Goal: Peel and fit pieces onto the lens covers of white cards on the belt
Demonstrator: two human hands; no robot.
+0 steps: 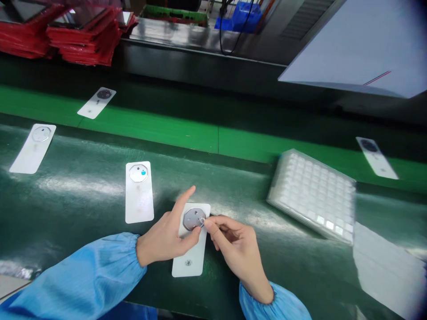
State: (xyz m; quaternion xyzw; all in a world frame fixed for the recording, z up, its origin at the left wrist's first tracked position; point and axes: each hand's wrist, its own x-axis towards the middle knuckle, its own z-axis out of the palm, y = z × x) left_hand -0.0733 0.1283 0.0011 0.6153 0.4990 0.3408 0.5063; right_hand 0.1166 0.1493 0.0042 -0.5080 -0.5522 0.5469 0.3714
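Observation:
A white phone back cover [191, 258] lies on the dark green belt right in front of me, with a grey octagonal camera plate [192, 218] near its top. My left hand [168, 235] rests on the cover's left side, index finger stretched up and thumb against the plate's lower edge. My right hand [233, 246] is pinched closed, its fingertips touching the plate's right rim on a tiny part I cannot make out.
More white covers lie on the belt: one [139, 192] just left, one [33, 148] far left, one [97, 102] behind, one [376, 157] far right. A clear tray of small parts [313, 195] sits at right. Red packs [83, 33] are stacked back left.

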